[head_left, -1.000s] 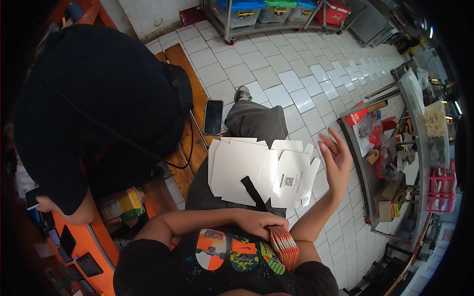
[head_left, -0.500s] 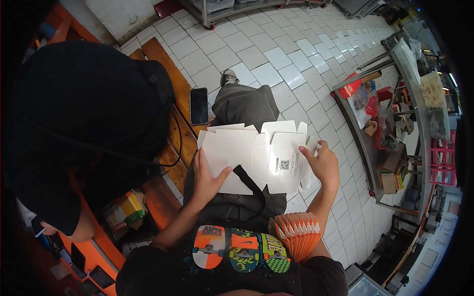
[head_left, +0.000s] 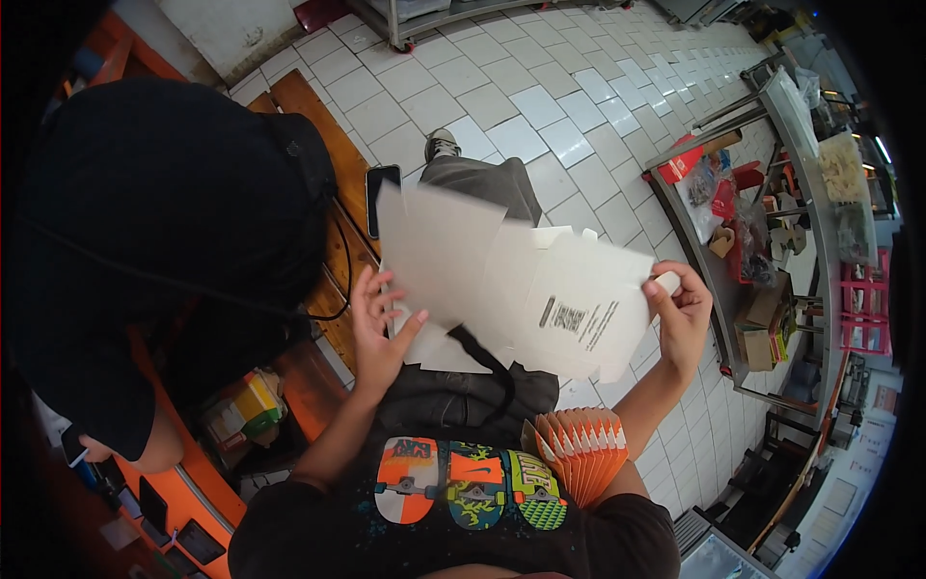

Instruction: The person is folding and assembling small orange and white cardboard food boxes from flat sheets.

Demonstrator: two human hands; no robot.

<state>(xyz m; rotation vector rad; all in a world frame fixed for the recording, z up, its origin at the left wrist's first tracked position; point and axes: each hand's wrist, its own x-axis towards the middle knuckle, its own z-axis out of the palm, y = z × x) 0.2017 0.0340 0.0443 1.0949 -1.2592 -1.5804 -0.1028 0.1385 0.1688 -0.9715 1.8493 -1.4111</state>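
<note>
A flat white cardboard box blank (head_left: pixel 540 289) with a printed square code is raised at a tilt above my lap, its left part blurred. My right hand (head_left: pixel 683 314) pinches the blank's right edge between thumb and fingers. By the left side my left hand (head_left: pixel 378 338) has its fingers spread, holding nothing. More white cardboard (head_left: pixel 434 355) shows beneath, lying across my legs. A black strap (head_left: pixel 487 359) hangs between the cardboard and my lap. Several folded orange cartons (head_left: pixel 584 458) sit fanned in a stack against my right forearm.
A person in black (head_left: pixel 174 212) sits close on my left. On the wooden bench (head_left: pixel 333 159) lies a dark phone (head_left: pixel 374 207), partly covered by the blank. A metal rack (head_left: pixel 714 309) with bags and boxes stands to the right on the tiled floor (head_left: pixel 569 145).
My right hand has taken hold of the blank's edge, moved right and lifted the blank off the cardboard below. My left hand has come off the cardboard and moved slightly left.
</note>
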